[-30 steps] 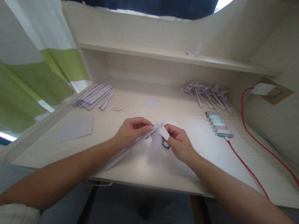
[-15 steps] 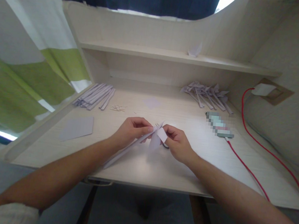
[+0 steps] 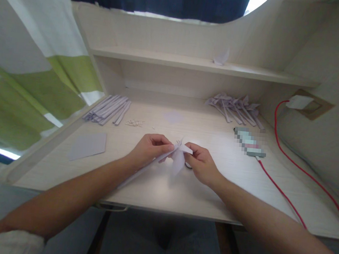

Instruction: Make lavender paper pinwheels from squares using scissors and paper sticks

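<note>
My left hand [image 3: 151, 150] pinches a rolled white paper stick [image 3: 137, 174] near its upper end; the stick slants down toward the desk's front edge. At that end is a white paper pinwheel [image 3: 178, 163] with folded blades, one hanging down and one pointing right. Closed on the right-hand side of the pinwheel is my right hand [image 3: 200, 162], thumb and forefinger together at a blade. Part of a dark ring [image 3: 188, 165] shows on the desk beside the right fingers; the rest of that object is hidden.
On the desk [image 3: 211, 191] lie a bundle of paper sticks [image 3: 108, 109], small pale bits [image 3: 134, 123], paper sheets [image 3: 88, 146] and a pale square [image 3: 173, 116]. Finished-looking pinwheels [image 3: 236, 106] and a phone [image 3: 248, 142] with a red cable [image 3: 281, 192] lie right. Folded paper [image 3: 221, 57] stands on the shelf.
The pinwheel's blades have shifted: the right one now points outward to the right, and the lower one hangs more openly. Both hands stay almost in place.
</note>
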### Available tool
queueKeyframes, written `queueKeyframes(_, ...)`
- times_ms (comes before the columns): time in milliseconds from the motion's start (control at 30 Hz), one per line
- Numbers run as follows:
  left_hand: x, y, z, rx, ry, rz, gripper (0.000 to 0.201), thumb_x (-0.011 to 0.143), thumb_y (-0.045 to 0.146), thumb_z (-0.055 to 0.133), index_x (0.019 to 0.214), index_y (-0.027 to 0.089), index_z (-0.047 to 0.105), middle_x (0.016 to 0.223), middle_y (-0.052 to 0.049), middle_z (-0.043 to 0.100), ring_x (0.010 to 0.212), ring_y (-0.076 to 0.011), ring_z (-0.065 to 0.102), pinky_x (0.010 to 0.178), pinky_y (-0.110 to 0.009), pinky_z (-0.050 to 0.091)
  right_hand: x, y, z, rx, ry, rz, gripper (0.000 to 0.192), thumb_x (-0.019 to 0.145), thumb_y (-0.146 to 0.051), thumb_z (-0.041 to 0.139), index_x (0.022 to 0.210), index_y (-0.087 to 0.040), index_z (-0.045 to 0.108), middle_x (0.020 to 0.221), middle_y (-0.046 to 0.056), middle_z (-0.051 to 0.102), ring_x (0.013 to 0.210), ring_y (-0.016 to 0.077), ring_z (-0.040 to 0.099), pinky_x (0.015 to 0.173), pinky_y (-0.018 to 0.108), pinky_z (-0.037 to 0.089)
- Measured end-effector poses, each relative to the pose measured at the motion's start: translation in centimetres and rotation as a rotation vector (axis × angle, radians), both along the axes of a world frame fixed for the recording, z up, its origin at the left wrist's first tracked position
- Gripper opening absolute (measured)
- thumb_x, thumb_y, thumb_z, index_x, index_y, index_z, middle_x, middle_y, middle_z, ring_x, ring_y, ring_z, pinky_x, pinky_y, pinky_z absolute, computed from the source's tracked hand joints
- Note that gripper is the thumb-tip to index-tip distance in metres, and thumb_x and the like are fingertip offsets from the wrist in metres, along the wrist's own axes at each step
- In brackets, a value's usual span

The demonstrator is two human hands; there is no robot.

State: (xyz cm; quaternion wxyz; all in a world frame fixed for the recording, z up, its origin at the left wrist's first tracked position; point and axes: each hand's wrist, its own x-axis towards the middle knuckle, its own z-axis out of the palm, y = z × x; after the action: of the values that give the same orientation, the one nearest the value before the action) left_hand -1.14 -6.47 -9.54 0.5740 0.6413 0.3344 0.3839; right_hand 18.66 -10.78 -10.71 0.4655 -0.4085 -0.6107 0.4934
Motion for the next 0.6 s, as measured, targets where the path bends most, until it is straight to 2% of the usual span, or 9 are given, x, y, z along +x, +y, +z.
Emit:
queueKeyframes(200, 0.25, 0.05, -0.42, 0.034, -0.017, 0.012, 0.026, 0.076, 0.037, 0.077, 0.069, 0.013, 0.069, 0.06, -0.002, 0.065, 0.049, -0.0091, 0.053, 0.049, -0.022, 0.042, -0.02, 0.05, -0.37, 0.002, -0.035, -0.061, 0.017, 0.084, -0.033, 0.064, 0.077, -0.018, 0.062, 0.066, 0.0, 0.059, 0.06, 0.0127, 0.05, 0.059, 0.026, 0.037)
queueKeyframes(400, 0.34, -0.26, -0.1, 0.077, 0.024, 0.075, 0.024, 0.077, 0.035, 0.077, 0.069, 0.013, 0.071, 0.061, -0.003, 0.067, 0.051, -0.0096, 0.055, 0.051, -0.022, 0.043, 0.01, 0.21, -0.54, 0.012, -0.052, -0.082, 0.02, 0.085, -0.035, 0.065, 0.075, -0.017, 0.062, 0.066, 0.0, 0.06, 0.061, 0.0127, 0.051, 0.059, 0.026, 0.038)
queueKeyframes(600, 0.53, -0.54, -0.58, 0.271, 0.103, 0.182, 0.022, 0.083, 0.037, 0.071, 0.077, 0.016, 0.076, 0.073, -0.005, 0.072, 0.062, -0.0132, 0.061, 0.06, -0.024, 0.047, 0.08, 0.41, -0.29, 0.033, -0.067, -0.134, 0.029, 0.086, -0.042, 0.066, 0.072, -0.017, 0.061, 0.062, 0.0, 0.06, 0.059, 0.0126, 0.053, 0.06, 0.026, 0.039)
